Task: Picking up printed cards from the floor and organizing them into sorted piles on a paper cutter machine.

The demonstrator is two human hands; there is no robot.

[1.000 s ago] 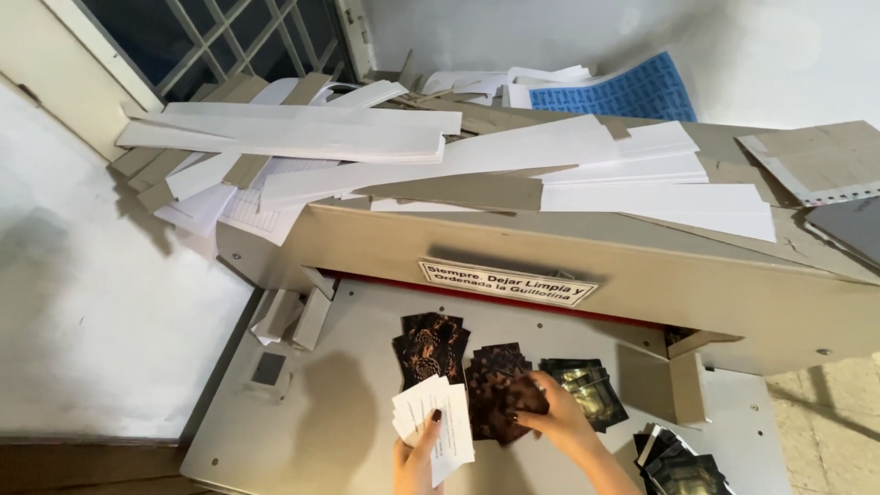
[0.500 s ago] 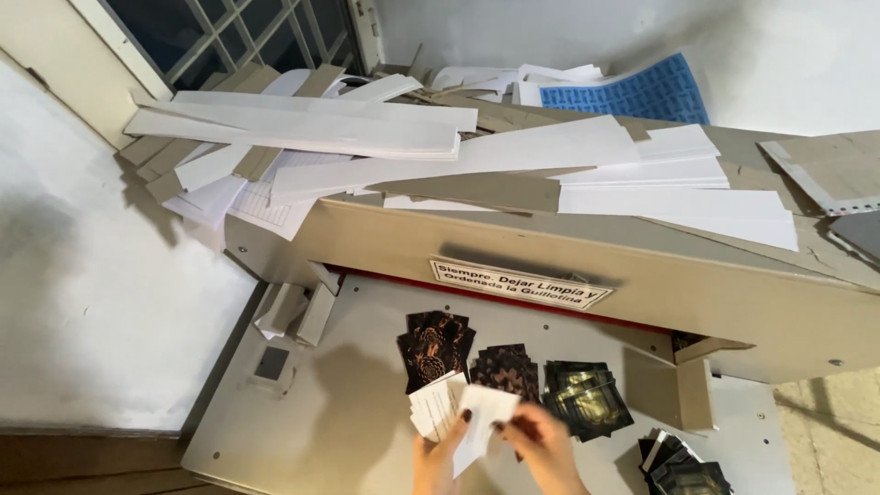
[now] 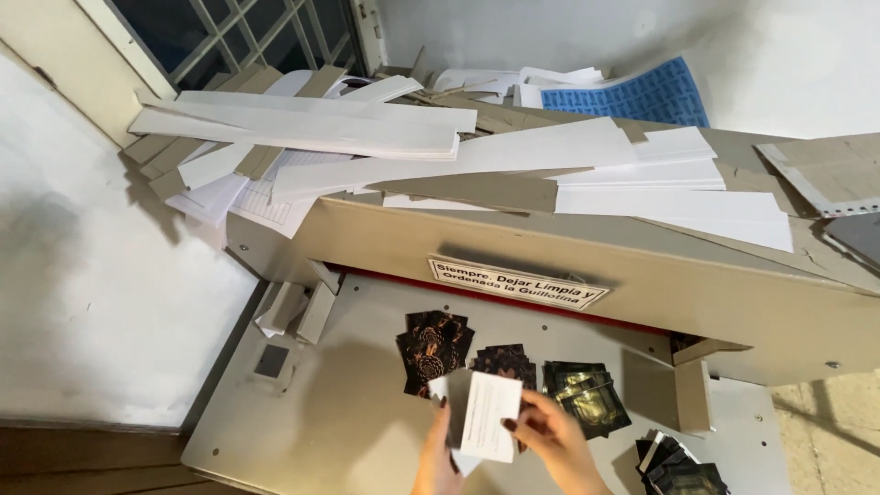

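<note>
My left hand (image 3: 434, 463) and my right hand (image 3: 553, 438) together hold a small stack of white-backed cards (image 3: 481, 417) just above the grey machine table (image 3: 348, 422), near its front edge. Behind the cards lie three fanned piles of dark printed cards: one (image 3: 433, 346) with a brown pattern, a second (image 3: 506, 360) partly hidden by the held stack, and a greenish one (image 3: 587, 394) to the right. Another dark pile (image 3: 680, 467) sits at the lower right corner.
The beige paper-cutter body (image 3: 587, 275) with a label spans the table's back. Long white paper strips (image 3: 312, 133) and cardboard offcuts are heaped on top, with a blue sheet (image 3: 632, 93) behind. Small grey blocks (image 3: 298, 307) lie at the left. A window (image 3: 238, 32) is at upper left.
My right hand left the dark pile and came to the white stack. Both hands now hold the cards closer together, with the top card facing up.
</note>
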